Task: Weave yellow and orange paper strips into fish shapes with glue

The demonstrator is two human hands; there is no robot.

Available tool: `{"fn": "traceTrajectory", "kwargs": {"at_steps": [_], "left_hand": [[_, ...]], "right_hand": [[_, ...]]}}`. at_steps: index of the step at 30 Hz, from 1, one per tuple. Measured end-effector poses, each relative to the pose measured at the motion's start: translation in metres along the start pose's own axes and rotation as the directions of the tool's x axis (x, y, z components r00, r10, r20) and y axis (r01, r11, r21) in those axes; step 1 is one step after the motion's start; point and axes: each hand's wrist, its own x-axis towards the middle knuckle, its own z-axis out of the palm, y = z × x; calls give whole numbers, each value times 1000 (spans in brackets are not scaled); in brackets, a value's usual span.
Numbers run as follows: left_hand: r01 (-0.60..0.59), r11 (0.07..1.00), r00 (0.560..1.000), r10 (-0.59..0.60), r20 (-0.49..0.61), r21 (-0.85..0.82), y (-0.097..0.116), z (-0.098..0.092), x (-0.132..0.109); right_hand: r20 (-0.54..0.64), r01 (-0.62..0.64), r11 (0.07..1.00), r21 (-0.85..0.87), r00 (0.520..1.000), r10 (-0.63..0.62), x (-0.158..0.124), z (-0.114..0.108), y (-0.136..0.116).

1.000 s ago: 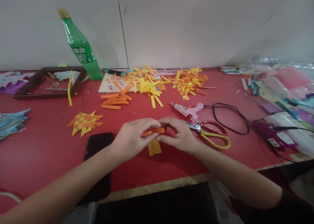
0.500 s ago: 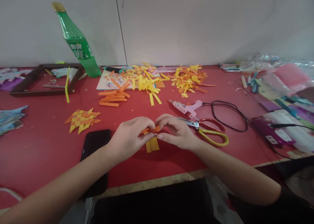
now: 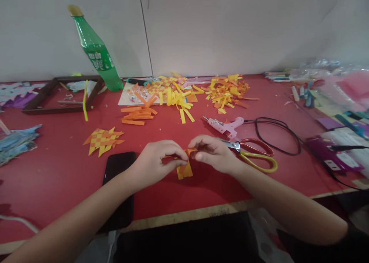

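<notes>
Between my hands, near the table's front edge, is a small piece of orange and yellow paper strips (image 3: pixel 184 170), its yellow ends pointing toward me. My left hand (image 3: pixel 158 161) pinches it from the left, thumb and fingertips together. On the other side my right hand (image 3: pixel 211 153) has curled fingers at the orange upper part, the thumb close to the strip. Fingers hide much of the fold. Scissors (image 3: pixel 256 159) with one red and one yellow handle lie beside my right hand. A woven orange and yellow fish (image 3: pixel 104 140) rests to the left.
On the red table (image 3: pixel 72 186) are a black phone (image 3: pixel 118 174), a pink glue gun (image 3: pixel 227 126) with a looped cable, a green bottle (image 3: pixel 100 59), a brown frame (image 3: pixel 54 110), orange strips (image 3: pixel 138 114), a yellow-orange heap (image 3: pixel 227 90) and a purple box (image 3: pixel 331 151).
The view has shifted slightly left, so everything sits further right. My left fingertips have closed lower on the paper, and more of its orange part shows between my hands.
</notes>
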Motion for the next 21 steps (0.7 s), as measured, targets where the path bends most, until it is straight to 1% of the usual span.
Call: {"fn": "traceTrajectory", "kwargs": {"at_steps": [2,4,6,8,10,12,14,17,21], "left_hand": [[82,995,995,-79,65,-49,-1,-2,-3],[158,984,984,-149,101,-87,-3,-1,-6],[203,972,978,-193,83,-119,-8,1,-9],[220,961,976,-217,32,-168,-13,3,-11],[249,937,966,-257,0,-245,-18,3,-12],[277,914,955,-297,-23,-296,-21,1,-12],[294,911,946,-321,-50,-288,-24,0,-13],[322,922,929,-351,-115,-215,-27,-1,-13],[399,913,883,-408,-231,-84,-32,-3,-11]], "right_hand": [[-38,-6,1000,-26,999,5,0,-1,0],[-79,-15,998,-55,997,11,0,-1,1],[-127,-27,995,-94,992,15,0,-1,1],[-182,-37,986,-165,983,7,0,-1,2],[-224,-37,967,-253,974,-21,-1,-1,3],[-238,-25,946,-324,970,-56,-1,-1,3],[-252,-9,928,-371,964,-91,-2,0,4],[-283,19,912,-409,948,-146,-4,1,4],[-283,65,871,-487,932,-228,-5,-1,5]]}}
